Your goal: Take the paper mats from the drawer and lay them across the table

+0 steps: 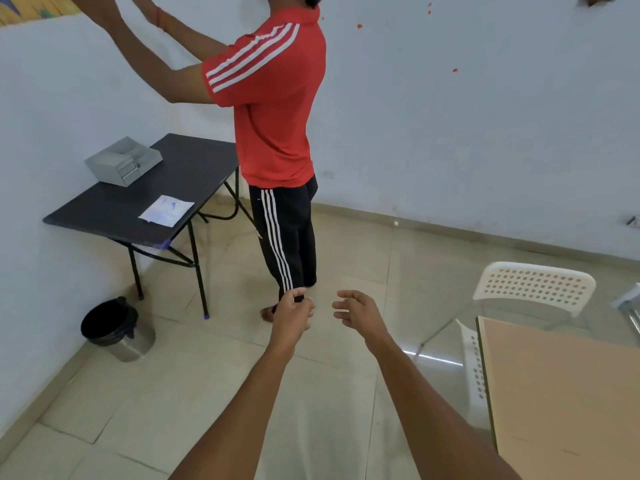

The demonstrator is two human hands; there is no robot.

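Note:
A small grey drawer unit (123, 161) stands on a dark folding table (194, 168) at the left wall. A white paper mat (166, 210) lies flat near that table's front edge. My left hand (293, 311) and my right hand (356, 310) are stretched out in front of me over the tiled floor, fingers loosely curled, holding nothing. Both hands are well away from the dark table and the drawer unit.
A person in a red shirt (273, 109) stands between me and the dark table, arms raised to the wall. A black-lined metal bin (116, 329) sits under the table. A white perforated chair (533, 289) and a light brown table (561, 393) are at the right.

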